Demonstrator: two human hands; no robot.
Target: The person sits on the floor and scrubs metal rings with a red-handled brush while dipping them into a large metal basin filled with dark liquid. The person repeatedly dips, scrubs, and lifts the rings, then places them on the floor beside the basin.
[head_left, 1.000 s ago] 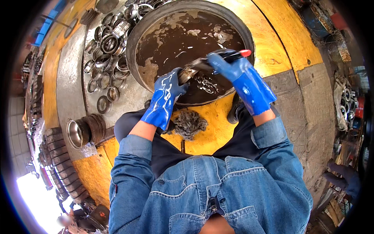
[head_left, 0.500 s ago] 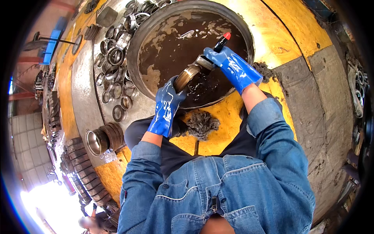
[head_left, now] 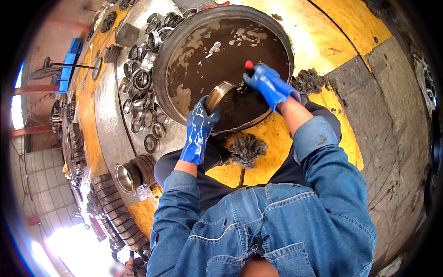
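My left hand (head_left: 199, 122), in a wet blue rubber glove, grips a shiny brass-coloured metal ring (head_left: 217, 96) by its lower edge. The ring is tilted over a wide round basin (head_left: 159, 69) of dark liquid. Close to the right of the ring, my right hand (head_left: 268, 83), also blue-gloved, is closed round a brush (head_left: 249, 67) with a black handle and a red end. The brush's lower part is mostly hidden by the hand and blurred.
Many metal rings (head_left: 140, 79) lie piled left of the basin. A dark fibrous clump (head_left: 248, 150) lies between my legs, another (head_left: 310, 82) right of the basin. Stacked rings (head_left: 129, 177) stand lower left. Worn grey sheeting (head_left: 364, 111) covers the floor at right.
My right hand has come down and nearer with the brush, its red end now lower and further left. My left hand keeps hold of the ring. The view has shifted slightly.
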